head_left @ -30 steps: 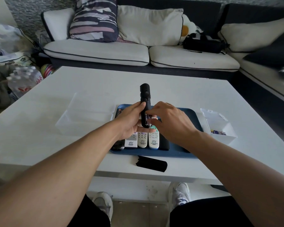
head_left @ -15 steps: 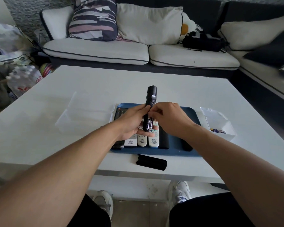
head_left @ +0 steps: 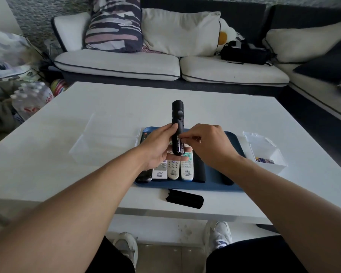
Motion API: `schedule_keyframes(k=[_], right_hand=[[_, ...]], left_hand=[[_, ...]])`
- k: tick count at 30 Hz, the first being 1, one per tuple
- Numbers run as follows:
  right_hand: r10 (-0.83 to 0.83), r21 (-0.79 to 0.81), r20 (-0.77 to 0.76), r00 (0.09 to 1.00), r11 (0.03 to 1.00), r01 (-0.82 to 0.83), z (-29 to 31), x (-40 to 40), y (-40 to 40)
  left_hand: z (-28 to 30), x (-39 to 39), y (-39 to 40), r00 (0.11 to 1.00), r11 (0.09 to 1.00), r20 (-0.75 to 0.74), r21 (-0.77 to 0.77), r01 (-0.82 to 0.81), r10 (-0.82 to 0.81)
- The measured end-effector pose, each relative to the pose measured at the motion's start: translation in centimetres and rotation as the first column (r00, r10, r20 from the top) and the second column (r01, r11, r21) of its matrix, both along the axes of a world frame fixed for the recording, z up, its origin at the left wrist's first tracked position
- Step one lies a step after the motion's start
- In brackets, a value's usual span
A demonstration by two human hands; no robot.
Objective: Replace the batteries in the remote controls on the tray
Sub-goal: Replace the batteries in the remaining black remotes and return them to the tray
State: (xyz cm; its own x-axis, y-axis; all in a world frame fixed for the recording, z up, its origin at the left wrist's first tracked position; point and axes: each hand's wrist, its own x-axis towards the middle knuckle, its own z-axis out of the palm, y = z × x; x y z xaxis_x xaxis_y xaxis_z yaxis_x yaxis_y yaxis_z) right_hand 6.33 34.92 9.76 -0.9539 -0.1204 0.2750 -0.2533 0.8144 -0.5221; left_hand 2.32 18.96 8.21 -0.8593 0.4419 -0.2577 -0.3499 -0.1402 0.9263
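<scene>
White table (head_left: 110,107) before sofa (head_left: 146,64); left hand (head_left: 158,146) gripping black remote (head_left: 177,123), right fingers (head_left: 187,135) pinching inside.

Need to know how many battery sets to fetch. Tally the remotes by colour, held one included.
White remotes: 3, all on the tray
Black remotes: 4, one held in the left hand at, three on the tray at
Total: 7

Living room, seemingly: sofa (head_left: 165,69), cushions (head_left: 114,24)
</scene>
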Motion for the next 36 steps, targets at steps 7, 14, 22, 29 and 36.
schedule_keyframes(k=[7,14,22,29,36], right_hand=[[0.121,0.277,-0.133,0.984,0.957,-0.081,-0.9,-0.1,-1.0],[0.137,0.276,-0.047,0.989,0.954,-0.119,-0.9,0.0,-2.1],[-0.027,-0.006,-0.162,0.986,1.000,0.027,0.6,0.1,-2.4],[0.051,0.132,-0.235,0.971,0.991,-0.020,0.3,-0.4,-3.5],[0.095,0.273,-0.312,0.945,0.962,-0.007,-0.1,-0.9,-4.0]], left_hand=[[0.4,-0.1,-0.2,0.996,0.996,0.022,0.020,-0.090,0.090],[0.0,0.3,-0.5,0.999,0.996,-0.037,-0.090,-0.016,0.013],[0.8,-0.1,-0.6,0.991,0.990,0.005,0.032,-0.137,0.137],[0.7,-0.3,-0.3,0.968,0.968,0.093,0.071,-0.241,0.234],[1.4,-0.3,-0.5,0.927,0.907,0.252,0.249,-0.339,0.277]])
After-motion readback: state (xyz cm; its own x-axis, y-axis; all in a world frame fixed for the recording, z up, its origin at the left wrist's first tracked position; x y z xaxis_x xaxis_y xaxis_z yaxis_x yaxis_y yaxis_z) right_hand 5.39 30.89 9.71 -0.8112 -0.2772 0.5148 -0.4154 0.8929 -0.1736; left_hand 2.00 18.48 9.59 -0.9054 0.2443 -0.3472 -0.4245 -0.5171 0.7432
